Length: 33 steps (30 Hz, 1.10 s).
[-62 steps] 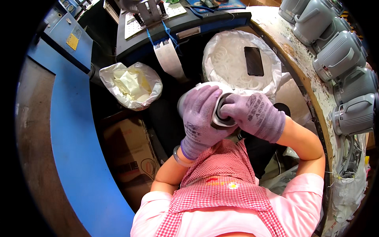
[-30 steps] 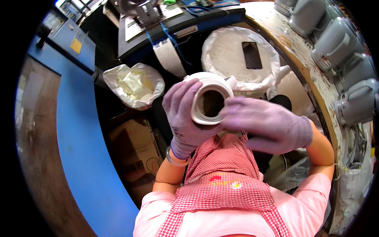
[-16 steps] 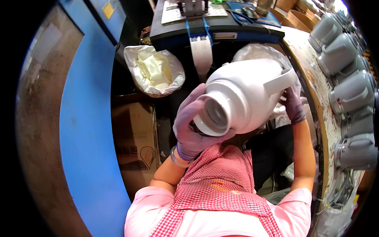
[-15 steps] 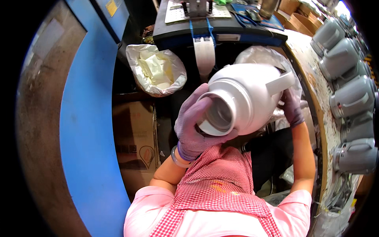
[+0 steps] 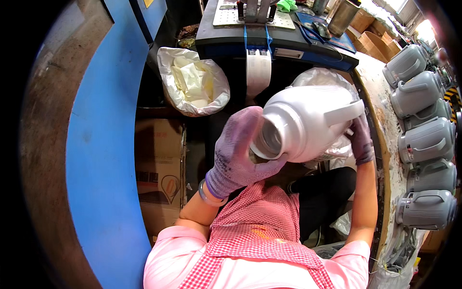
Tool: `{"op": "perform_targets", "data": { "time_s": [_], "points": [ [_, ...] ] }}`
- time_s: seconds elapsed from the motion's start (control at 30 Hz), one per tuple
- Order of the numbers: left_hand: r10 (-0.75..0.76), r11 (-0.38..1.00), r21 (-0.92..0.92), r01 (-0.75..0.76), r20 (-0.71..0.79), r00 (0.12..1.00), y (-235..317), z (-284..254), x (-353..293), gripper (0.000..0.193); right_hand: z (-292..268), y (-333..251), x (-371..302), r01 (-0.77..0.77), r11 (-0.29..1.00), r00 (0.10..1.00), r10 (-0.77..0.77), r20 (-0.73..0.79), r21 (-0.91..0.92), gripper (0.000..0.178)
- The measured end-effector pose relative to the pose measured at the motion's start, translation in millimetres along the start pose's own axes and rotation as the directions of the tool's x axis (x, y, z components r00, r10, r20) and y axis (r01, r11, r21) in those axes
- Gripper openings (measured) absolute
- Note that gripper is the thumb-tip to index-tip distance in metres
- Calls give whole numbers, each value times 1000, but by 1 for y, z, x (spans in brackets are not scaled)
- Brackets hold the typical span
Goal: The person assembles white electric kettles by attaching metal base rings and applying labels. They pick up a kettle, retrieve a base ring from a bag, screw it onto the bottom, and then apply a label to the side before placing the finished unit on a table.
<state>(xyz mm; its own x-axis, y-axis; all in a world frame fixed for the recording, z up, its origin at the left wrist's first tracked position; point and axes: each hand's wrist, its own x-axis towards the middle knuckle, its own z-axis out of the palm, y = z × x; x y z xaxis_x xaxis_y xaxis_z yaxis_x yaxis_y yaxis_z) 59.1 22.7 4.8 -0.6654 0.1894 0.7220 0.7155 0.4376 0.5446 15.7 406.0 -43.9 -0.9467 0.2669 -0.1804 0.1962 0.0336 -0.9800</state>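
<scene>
A light grey, ribbed jug body (image 5: pixel 308 123) with a side handle lies tilted on its side between my hands, above my lap. Its round open mouth faces left, toward my left hand (image 5: pixel 239 149). That hand, in a purple-grey glove, cups the rim, thumb below and fingers at the far side. My right hand (image 5: pixel 360 137), gloved too, grips the far end near the handle; its fingers are partly hidden behind the jug. Inside the mouth I see a pale hollow.
Several grey jugs (image 5: pixel 426 139) stand in a row on the worn bench (image 5: pixel 373 91) at right. Ahead is a dark worktable (image 5: pixel 221 41) with a metal fixture. A lined bin (image 5: pixel 219 91) with pale sheets, a cardboard box (image 5: pixel 161 168) and a blue panel (image 5: pixel 103 144) stand at left.
The jug has shifted slightly right and turned a little, its mouth now seen more from the side. My left thumb and fingers have moved from inside the mouth to around its rim.
</scene>
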Motion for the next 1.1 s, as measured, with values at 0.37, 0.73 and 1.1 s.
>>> {"op": "perform_targets", "data": {
  "time_s": [0.37, 0.73, 1.1],
  "points": [
    [-232, 973, 51, 226, 225, 946, -71, 99, -160, 88, 151, -104, 44, 881, 169, 438, -643, 629, -441, 29],
    [-250, 968, 51, 246, 255, 934, -82, 97, -164, 85, 221, -73, 82, 836, -385, 247, -372, 895, -391, 11],
    [-235, 971, 15, 238, 230, 945, -82, 89, -155, 86, 264, -102, 160, 900, 194, 435, -394, 810, -390, 30]
  ]
}}
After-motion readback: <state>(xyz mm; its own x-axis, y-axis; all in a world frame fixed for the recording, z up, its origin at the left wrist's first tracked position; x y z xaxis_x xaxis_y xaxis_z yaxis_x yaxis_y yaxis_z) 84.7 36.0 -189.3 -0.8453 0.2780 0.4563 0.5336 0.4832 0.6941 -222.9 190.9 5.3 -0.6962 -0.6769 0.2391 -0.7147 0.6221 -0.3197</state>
